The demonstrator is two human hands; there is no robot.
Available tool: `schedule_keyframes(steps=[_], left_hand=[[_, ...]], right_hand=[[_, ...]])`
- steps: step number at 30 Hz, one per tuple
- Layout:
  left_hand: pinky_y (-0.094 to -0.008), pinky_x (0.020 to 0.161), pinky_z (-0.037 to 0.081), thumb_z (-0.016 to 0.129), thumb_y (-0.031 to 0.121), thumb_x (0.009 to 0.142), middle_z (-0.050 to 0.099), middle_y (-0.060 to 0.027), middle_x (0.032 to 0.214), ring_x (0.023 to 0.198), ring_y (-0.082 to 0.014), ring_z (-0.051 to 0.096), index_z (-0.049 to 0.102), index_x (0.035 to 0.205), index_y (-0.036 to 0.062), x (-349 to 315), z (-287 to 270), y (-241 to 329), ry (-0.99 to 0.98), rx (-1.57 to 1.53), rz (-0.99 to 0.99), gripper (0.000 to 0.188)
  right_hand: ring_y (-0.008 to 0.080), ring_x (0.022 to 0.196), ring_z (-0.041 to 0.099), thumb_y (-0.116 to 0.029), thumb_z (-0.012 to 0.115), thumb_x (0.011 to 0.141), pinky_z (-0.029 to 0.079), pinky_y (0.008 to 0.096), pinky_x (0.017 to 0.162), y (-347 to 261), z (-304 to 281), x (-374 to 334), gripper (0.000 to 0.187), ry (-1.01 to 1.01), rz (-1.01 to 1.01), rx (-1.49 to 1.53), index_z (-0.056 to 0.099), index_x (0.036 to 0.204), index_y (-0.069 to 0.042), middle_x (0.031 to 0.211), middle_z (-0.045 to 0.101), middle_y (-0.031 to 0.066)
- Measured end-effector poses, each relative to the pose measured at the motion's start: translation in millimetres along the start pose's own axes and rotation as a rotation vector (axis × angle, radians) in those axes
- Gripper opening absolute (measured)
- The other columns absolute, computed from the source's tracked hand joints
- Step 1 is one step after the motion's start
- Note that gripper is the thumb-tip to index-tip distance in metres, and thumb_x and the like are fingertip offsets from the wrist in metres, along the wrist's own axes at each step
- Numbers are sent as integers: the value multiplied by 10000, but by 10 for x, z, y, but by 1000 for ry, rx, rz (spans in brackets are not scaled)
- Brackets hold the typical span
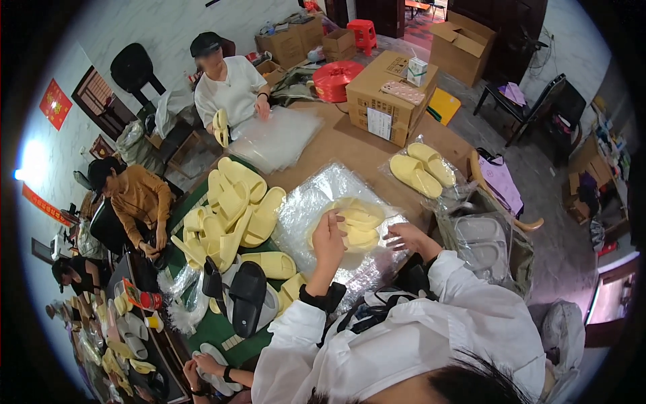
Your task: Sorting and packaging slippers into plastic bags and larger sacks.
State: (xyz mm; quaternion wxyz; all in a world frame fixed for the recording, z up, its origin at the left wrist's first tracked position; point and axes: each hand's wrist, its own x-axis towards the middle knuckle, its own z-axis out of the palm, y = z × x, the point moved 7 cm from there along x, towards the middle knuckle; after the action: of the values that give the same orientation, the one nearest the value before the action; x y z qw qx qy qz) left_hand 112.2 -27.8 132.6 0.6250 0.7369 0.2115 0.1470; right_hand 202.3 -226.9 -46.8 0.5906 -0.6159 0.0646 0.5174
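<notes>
A pair of pale yellow slippers lies inside a clear plastic bag, on top of a stack of shiny clear bags in front of me. At the left side of the slippers, my left hand is closed with curled fingers at the bag's edge; its grip is partly hidden. My right hand is at the right side with fingers apart, close to the bag and holding nothing. A heap of loose yellow slippers lies to the left, beside a black slider.
Bagged yellow slippers lie to the right, with bagged grey slippers nearer me. A cardboard box stands at the table's far side. Across the table, a person handles clear bags; another person's hands hold light slippers at lower left.
</notes>
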Motion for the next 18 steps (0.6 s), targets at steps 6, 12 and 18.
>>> schedule_keyframes(steps=[6,12,18], left_hand=[[-351,685,458,376,221,907,590,-178,916,781,-295,589,533,1058,42,-157,16,175,88,260,321,282],[-383,745,443,378,219,895,565,-192,994,885,-351,552,530,1055,29,-338,292,250,-124,346,234,292],[-415,685,438,398,233,875,576,-188,903,813,-358,547,550,941,16,-541,519,163,-332,593,331,273]], right_hand=[[261,874,526,-386,448,867,467,449,743,-781,727,-412,252,-525,-228,545,475,940,-146,1024,478,57],[201,978,504,-501,368,862,446,367,815,-860,1212,-771,462,-458,-241,556,431,1154,-149,1093,481,39],[127,746,580,-429,490,823,487,293,704,-504,1196,-690,391,-312,-65,396,522,1001,-82,869,595,20]])
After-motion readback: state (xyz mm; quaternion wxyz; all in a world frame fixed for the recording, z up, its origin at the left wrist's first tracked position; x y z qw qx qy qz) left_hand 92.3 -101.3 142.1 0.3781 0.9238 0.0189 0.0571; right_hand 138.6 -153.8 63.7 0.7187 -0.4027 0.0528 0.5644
